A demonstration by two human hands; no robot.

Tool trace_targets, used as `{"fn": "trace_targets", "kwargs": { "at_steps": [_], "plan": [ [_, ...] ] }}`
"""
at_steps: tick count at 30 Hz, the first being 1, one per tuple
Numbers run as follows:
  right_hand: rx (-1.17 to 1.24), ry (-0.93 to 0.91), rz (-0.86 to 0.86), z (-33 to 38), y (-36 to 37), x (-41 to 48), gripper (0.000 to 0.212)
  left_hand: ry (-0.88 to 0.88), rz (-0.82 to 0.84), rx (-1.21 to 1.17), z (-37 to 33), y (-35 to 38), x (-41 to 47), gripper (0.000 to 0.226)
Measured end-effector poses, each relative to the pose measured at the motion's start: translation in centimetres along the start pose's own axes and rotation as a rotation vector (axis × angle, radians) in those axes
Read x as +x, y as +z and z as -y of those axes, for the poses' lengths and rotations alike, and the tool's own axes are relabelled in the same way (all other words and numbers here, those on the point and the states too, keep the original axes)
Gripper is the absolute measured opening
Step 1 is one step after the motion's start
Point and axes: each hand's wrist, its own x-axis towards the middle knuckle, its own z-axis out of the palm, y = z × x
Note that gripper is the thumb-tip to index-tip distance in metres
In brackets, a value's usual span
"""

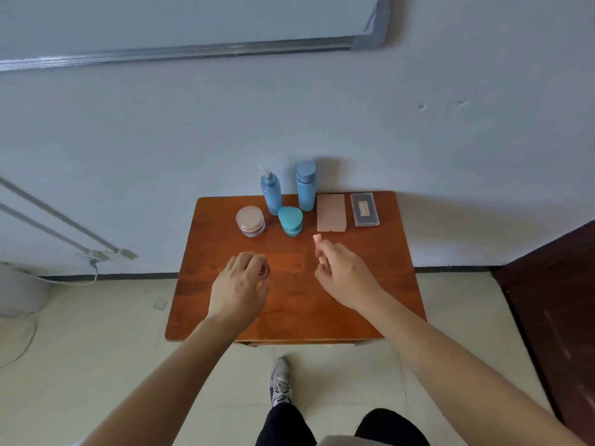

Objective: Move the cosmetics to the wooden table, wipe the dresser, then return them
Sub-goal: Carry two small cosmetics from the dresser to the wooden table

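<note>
Wooden table [354, 284]: it stands against the pale wall, and we stand at its near edge.
Left hand [240, 284]: our fingers curl down over a small round pink pot [264, 271] and grip it above the near-left part of the tabletop. We cannot tell whether the pot touches the wood.
Right hand [344, 275]: our thumb and forefinger pinch a pale pink stick [318, 244], which points to the far side. The other fingers are curled in. The hand hangs over the middle of the table, right of the left hand.
Far row, left to right: a blue pump bottle [271, 196] and a blue capped bottle [306, 188] stand upright. A beige palette [331, 212] and a dark clear-lidded case [364, 209] lie flat.
In front of the bottles: a pink jar with a clear lid [250, 221] sits to the left, and a teal jar [290, 221] sits just beside the pump bottle.
Floor: one grey shoe [280, 381] shows on the pale tiles near the table.
Right edge: a dark brown panel [563, 300] stands well apart from the table.
</note>
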Motion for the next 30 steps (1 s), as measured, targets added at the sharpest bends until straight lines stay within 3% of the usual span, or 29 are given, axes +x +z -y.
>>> {"fn": "trace_targets", "kwargs": {
  "at_steps": [8,18,24,30],
  "plan": [
    [-0.048,0.287,0.046,-1.2,6.3,7.3,0.021,0.154,0.289,0.035,6.5,7.2,9.0,0.027],
    [-0.122,0.428,0.125,-0.9,10.1,8.4,0.05,0.185,0.462,-0.028,8.8,10.4,11.2,0.031],
    [-0.145,0.473,0.097,-0.4,7.5,6.7,0.051,0.271,0.361,0.018,8.2,7.6,12.0,0.037],
    [-0.258,0.593,-0.139,-1.1,1.3,1.2,0.056,0.452,0.16,0.115,2.6,3.2,12.3,0.058]
  ]
}}
